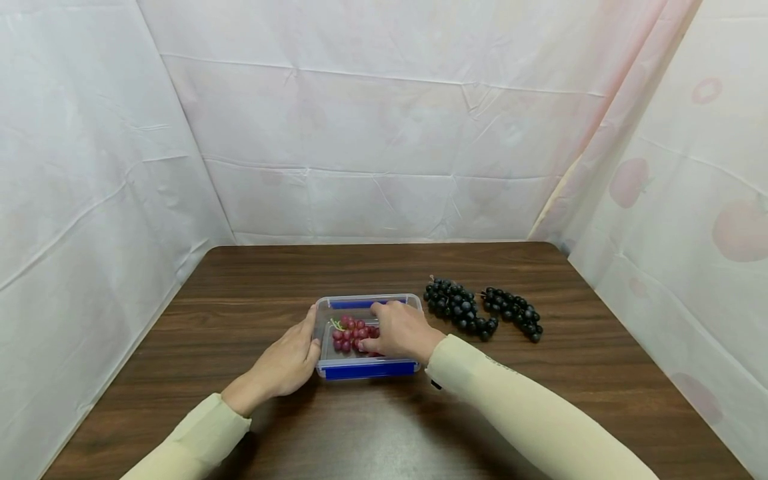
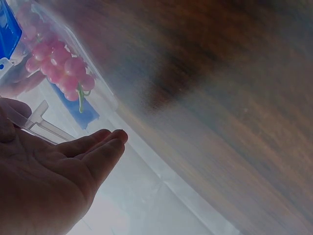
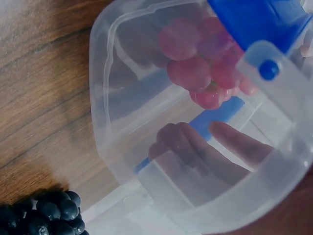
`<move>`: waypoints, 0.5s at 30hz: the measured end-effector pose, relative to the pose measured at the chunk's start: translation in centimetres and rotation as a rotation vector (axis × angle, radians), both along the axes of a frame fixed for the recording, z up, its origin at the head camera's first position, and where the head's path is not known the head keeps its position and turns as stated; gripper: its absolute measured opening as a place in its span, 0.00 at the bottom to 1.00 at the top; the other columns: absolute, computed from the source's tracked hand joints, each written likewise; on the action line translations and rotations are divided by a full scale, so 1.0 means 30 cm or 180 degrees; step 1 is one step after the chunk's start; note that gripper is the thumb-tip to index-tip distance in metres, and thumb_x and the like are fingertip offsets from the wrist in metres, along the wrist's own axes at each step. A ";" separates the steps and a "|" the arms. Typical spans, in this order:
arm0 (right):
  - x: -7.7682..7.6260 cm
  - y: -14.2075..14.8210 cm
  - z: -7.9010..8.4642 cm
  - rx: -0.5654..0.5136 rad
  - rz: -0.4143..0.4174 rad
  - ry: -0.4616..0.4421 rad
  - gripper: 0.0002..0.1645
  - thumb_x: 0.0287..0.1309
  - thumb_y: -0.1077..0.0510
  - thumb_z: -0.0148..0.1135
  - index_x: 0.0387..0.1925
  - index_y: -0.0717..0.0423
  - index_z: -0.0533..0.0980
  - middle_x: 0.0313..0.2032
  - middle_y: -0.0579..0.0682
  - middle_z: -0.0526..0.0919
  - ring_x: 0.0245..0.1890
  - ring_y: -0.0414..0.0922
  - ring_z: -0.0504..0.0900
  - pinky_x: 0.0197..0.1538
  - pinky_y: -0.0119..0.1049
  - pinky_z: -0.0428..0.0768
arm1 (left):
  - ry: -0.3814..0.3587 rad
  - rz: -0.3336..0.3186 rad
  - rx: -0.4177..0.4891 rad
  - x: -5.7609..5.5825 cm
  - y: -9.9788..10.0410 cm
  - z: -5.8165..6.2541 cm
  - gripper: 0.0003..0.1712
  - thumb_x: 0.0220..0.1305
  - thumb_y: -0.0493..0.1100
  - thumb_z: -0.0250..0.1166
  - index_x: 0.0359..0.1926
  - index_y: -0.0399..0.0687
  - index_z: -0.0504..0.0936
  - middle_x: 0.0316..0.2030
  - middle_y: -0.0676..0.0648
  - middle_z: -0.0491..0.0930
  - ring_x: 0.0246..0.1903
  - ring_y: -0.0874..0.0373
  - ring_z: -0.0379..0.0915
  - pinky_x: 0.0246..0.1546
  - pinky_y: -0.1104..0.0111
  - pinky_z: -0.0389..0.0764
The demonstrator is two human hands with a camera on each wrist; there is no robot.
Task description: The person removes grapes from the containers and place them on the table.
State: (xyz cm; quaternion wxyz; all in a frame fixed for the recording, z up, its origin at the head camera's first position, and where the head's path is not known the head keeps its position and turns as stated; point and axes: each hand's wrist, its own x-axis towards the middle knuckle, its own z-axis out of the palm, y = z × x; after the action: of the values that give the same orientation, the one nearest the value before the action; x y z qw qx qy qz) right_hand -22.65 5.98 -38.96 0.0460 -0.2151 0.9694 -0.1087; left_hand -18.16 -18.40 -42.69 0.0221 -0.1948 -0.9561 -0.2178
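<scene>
A clear plastic container with blue clips stands on the table, and a bunch of red grapes with a green stem lies inside it. Against the container's left side rests my left hand, its fingers straight along the wall and its thumb by the rim. My right hand reaches in from the right, over part of the grapes. Through the clear wall in the right wrist view, the right fingers are spread from the thumb, with a gap between them and the grapes.
To the right of the container lie two bunches of black grapes, a larger one and a smaller one. The dark wooden table is bordered by pale hanging sheets at the back and both sides.
</scene>
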 end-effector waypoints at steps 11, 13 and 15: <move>0.001 -0.019 -0.008 0.0002 0.0002 -0.0089 0.44 0.55 0.32 0.72 0.64 0.56 0.78 0.51 0.53 0.87 0.48 0.49 0.86 0.52 0.46 0.85 | 0.0041 -0.0008 -0.0007 -0.004 -0.004 -0.006 0.41 0.79 0.42 0.48 0.81 0.33 0.39 0.74 0.29 0.59 0.73 0.37 0.59 0.71 0.45 0.63; -0.001 -0.020 -0.011 -0.0022 0.0008 -0.0090 0.44 0.54 0.32 0.73 0.63 0.56 0.78 0.50 0.53 0.87 0.47 0.48 0.86 0.51 0.45 0.86 | 0.0044 -0.0010 -0.0006 -0.003 -0.004 -0.005 0.41 0.79 0.42 0.48 0.81 0.33 0.39 0.74 0.29 0.59 0.73 0.37 0.59 0.71 0.45 0.63; -0.004 -0.021 -0.014 -0.0039 0.0003 -0.0101 0.45 0.53 0.32 0.74 0.63 0.56 0.78 0.50 0.53 0.87 0.47 0.48 0.87 0.51 0.45 0.86 | 0.0047 -0.0013 -0.0001 -0.003 -0.004 -0.004 0.41 0.79 0.42 0.48 0.81 0.33 0.39 0.74 0.29 0.59 0.73 0.37 0.59 0.71 0.45 0.63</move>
State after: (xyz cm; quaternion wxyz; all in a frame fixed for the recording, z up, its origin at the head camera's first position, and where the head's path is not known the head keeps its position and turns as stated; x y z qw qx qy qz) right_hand -22.77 5.33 -39.37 0.0602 -0.2141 0.9678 -0.1181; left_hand -18.24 -18.52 -42.82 0.0287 -0.1983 -0.9556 -0.2162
